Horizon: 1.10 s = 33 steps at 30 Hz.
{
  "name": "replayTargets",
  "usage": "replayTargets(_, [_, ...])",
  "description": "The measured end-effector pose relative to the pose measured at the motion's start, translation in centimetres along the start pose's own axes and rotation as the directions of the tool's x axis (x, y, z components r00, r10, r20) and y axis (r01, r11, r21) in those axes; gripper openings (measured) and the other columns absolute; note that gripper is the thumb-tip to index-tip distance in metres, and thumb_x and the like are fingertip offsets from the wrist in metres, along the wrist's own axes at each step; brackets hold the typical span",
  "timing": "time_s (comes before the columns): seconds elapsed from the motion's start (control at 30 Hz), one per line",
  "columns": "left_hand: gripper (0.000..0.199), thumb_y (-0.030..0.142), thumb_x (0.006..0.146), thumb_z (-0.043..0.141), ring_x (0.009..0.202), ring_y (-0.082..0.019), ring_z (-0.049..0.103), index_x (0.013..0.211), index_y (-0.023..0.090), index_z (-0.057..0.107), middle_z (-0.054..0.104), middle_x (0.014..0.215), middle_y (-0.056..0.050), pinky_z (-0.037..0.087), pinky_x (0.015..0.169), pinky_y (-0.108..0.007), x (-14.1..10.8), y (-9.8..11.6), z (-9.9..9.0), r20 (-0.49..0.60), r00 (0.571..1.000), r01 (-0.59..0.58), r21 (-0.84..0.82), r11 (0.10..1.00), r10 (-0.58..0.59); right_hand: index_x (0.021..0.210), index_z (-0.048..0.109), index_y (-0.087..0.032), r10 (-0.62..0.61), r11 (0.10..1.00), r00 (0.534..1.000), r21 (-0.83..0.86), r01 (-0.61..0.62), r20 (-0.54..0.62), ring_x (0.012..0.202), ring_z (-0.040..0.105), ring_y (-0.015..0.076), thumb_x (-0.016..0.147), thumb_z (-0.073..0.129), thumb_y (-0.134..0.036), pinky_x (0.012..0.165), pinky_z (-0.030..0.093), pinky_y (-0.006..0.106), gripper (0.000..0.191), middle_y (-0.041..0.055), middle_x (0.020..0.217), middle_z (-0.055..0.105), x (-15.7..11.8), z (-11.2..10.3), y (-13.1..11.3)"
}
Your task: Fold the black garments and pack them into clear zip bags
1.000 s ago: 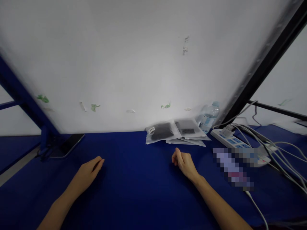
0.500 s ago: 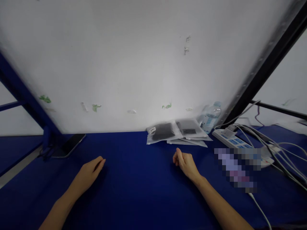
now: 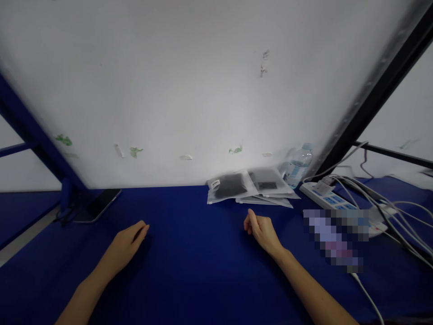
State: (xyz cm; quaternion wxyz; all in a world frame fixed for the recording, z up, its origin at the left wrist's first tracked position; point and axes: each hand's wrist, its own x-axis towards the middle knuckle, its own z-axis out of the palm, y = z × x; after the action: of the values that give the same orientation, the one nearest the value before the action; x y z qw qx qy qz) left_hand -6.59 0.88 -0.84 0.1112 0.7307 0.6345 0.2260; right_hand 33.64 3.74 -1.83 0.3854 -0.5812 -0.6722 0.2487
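Note:
On the blue tabletop (image 3: 192, 262) rests my left hand (image 3: 126, 243), its fingers curled and nothing visible in them. A dark-screened phone (image 3: 101, 204) lies behind it, to the left, apart from the hand. My right hand (image 3: 265, 232) also rests on the table, fingers folded into a loose fist with no object showing. Just behind it is a small pile of frosted zip bags (image 3: 230, 188) with dark contents, some overlapping; the hand does not touch them. The undersides of both hands are hidden.
A clear plastic bottle (image 3: 298, 168) stands by the wall at the right. Nearby lies a white power strip (image 3: 316, 192) with blue sockets and tangled cables (image 3: 389, 225). A pixelated object (image 3: 331, 239) with a white cable lies in front. Frame posts (image 3: 367, 97) flank the white wall.

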Motion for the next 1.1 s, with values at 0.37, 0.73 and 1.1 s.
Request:
replayTargets(0.37, [0.036, 0.047, 0.092, 0.031, 0.052, -0.014, 0.048, 0.066, 0.023, 0.039, 0.045, 0.058, 0.005, 0.036, 0.056, -0.025, -0.08, 0.36, -0.22, 0.007, 1.000, 0.003, 0.009, 1.000, -0.004, 0.052, 0.058, -0.022, -0.008, 1.000, 1.000, -0.006, 0.008, -0.002, 0.048, 0.057, 0.0147, 0.095, 0.024, -0.058, 0.060, 0.043, 0.027, 0.065, 0.0006, 0.048, 0.058, 0.05, 0.04, 0.13])
replayTargets(0.73, [0.036, 0.047, 0.091, 0.034, 0.052, -0.014, 0.048, 0.065, 0.022, 0.040, 0.045, 0.057, 0.006, 0.035, 0.055, -0.025, -0.11, 0.33, -0.24, -0.009, 1.000, -0.003, -0.021, 1.000, 0.003, 0.052, 0.058, -0.021, 0.002, 1.000, 1.000, 0.004, -0.002, 0.006, 0.048, 0.056, 0.0139, 0.096, 0.025, -0.056, 0.060, 0.042, 0.026, 0.065, 0.0001, 0.047, 0.057, 0.08, 0.04, 0.18])
replayTargets(1.1, [0.035, 0.045, 0.093, 0.031, 0.055, -0.014, 0.050, 0.068, 0.022, 0.039, 0.048, 0.060, 0.005, 0.035, 0.058, -0.026, -0.11, 0.28, -0.14, 0.026, 1.000, 0.007, 0.003, 1.000, -0.007, 0.062, 0.061, -0.019, 0.201, 0.962, 0.979, 0.193, -0.193, -0.025, 0.035, 0.048, 0.0088, 0.087, 0.048, -0.057, 0.046, 0.039, 0.023, 0.047, -0.0017, 0.052, 0.059, 0.56, 0.33, 0.18])
